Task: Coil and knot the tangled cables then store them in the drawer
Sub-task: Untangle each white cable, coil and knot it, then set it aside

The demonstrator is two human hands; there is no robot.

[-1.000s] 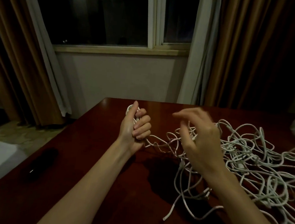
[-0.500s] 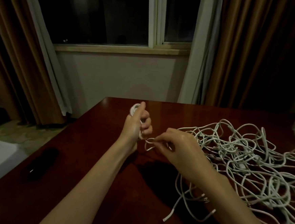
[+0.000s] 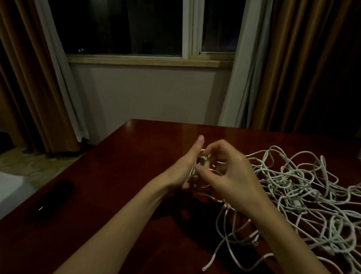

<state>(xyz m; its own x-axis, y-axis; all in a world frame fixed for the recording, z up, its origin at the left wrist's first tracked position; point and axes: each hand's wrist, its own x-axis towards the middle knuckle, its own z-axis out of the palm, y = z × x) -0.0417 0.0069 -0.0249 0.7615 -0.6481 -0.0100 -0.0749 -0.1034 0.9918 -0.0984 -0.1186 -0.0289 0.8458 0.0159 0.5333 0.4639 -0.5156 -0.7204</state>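
Risk is the small coil (image 3: pixel 195 170) slipping off the left hand (image 3: pixel 183 169) while the right hand (image 3: pixel 226 173) pinches cable from the tangle (image 3: pixel 300 189), since the left grip looks loose.

My right hand (image 3: pixel 229 175) hides my left hand's (image 3: pixel 185 167) fingers; the tangled white cables (image 3: pixel 313 197) run off the right edge.

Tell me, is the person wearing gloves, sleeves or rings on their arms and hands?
No gloves. The left hand and right hand are bare, and both forearms are bare as far as the picture shows, with no sleeves, watch or bracelet. The light is too dim to rule out a thin ring.
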